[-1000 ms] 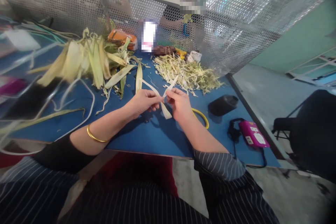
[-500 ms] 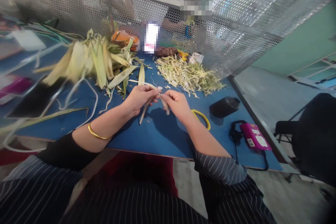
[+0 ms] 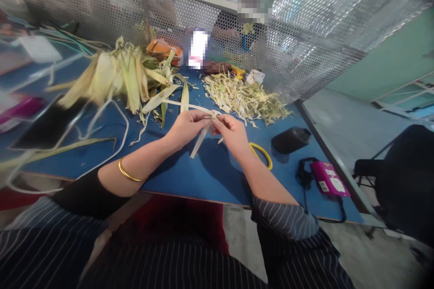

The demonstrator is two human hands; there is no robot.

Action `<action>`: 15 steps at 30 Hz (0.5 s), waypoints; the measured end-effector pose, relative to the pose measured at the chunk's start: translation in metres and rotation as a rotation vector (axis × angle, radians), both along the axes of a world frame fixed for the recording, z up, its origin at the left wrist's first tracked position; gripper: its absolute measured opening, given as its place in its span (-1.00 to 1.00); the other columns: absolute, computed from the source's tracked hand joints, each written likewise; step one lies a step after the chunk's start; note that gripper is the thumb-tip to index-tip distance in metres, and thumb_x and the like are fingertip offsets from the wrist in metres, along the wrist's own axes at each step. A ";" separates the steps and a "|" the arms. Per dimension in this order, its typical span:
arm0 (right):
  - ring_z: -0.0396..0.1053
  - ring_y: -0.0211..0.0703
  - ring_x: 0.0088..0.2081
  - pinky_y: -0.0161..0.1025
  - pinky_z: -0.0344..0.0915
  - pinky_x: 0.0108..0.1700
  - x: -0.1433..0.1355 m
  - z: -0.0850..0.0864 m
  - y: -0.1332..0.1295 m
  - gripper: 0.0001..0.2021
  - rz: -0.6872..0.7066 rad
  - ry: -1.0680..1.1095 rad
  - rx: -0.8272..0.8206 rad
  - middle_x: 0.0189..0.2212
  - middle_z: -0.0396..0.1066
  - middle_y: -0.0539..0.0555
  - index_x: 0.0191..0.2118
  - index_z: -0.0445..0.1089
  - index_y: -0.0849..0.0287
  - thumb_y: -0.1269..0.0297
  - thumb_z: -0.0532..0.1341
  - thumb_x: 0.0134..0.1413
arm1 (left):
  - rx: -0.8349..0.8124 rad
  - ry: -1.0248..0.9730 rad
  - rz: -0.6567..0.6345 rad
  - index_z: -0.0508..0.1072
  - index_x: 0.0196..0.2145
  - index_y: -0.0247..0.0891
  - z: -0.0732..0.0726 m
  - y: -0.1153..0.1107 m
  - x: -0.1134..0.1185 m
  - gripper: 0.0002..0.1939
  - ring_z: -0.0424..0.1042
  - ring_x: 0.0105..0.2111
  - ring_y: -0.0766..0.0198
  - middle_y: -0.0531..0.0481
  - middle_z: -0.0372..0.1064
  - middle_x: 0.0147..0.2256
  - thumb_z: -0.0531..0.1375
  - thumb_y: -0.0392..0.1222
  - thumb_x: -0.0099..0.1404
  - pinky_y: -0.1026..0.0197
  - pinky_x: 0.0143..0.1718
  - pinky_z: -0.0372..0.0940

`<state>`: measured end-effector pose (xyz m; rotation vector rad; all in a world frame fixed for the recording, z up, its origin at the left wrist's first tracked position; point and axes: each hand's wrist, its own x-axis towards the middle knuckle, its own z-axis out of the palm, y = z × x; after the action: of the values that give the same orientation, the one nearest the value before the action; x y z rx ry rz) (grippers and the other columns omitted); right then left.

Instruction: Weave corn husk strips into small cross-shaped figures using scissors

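Close together, the left hand (image 3: pixel 188 128) and right hand (image 3: pixel 232 133) pinch pale strips (image 3: pixel 200 142) above the blue worktop (image 3: pixel 176 180).
On both hands the fingers are closed, thumb against forefinger, gripping the strips where they meet; how they cross there is hidden by the fingertips. One length reaches out to the left beyond the left hand, another hangs down between the wrists, and a short end pokes out beneath the right hand. Behind the left hand lies a single husk (image 3: pixel 185 97), with a heap of husks (image 3: pixel 115 72) farther left. A pile of shreds (image 3: pixel 242 95) spreads beyond the right hand. A yellow loop (image 3: pixel 266 156) sits just beside the right wrist, near a black cylinder (image 3: pixel 290 140) lying on its side; a magenta box (image 3: pixel 330 178) rests toward the worktop's right edge.
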<state>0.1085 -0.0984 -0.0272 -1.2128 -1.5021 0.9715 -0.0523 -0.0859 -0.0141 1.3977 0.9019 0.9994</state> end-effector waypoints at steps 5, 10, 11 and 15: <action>0.28 -0.29 -0.54 -0.29 0.25 -0.39 0.004 0.003 0.002 -0.85 -0.085 0.006 0.101 -0.56 0.35 -0.06 -0.40 0.46 0.11 0.17 0.21 0.03 | 0.233 0.210 0.078 0.41 0.04 -0.23 -0.006 0.001 -0.001 -0.55 0.43 -0.41 0.33 0.01 0.50 -0.40 0.20 -0.23 0.16 0.30 -0.32 0.30; 0.28 -0.28 -0.53 -0.26 0.23 -0.36 0.011 0.006 0.005 -0.89 -0.144 -0.048 0.191 -0.53 0.33 -0.07 -0.38 0.47 0.07 0.22 0.20 0.03 | 0.110 -0.108 0.250 0.42 -0.01 -0.27 0.005 0.006 -0.004 -0.65 0.45 -0.44 0.37 -0.06 0.49 -0.28 0.11 -0.19 0.25 0.31 -0.39 0.33; 0.28 -0.27 -0.52 -0.26 0.23 -0.34 0.012 0.007 0.005 -0.89 -0.151 -0.075 0.214 -0.52 0.34 -0.06 -0.37 0.47 0.06 0.22 0.20 0.03 | 0.048 -0.204 0.258 0.42 -0.02 -0.28 0.008 0.007 -0.005 -0.66 0.46 -0.44 0.36 -0.06 0.49 -0.29 0.11 -0.18 0.26 0.31 -0.40 0.34; 0.29 -0.23 -0.47 -0.22 0.23 -0.29 0.016 0.010 0.004 -0.88 -0.158 -0.155 0.283 -0.46 0.36 -0.03 -0.34 0.47 0.03 0.21 0.19 0.06 | -0.231 -0.338 0.042 0.50 -0.23 -0.33 0.017 0.010 -0.011 -0.60 0.48 -0.46 0.31 -0.12 0.50 -0.34 0.05 0.05 0.29 0.27 -0.41 0.36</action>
<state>0.1241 -0.0939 -0.0172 -1.1998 -1.5762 0.5494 -0.0628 -0.0763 0.0030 0.9841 0.7675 1.0867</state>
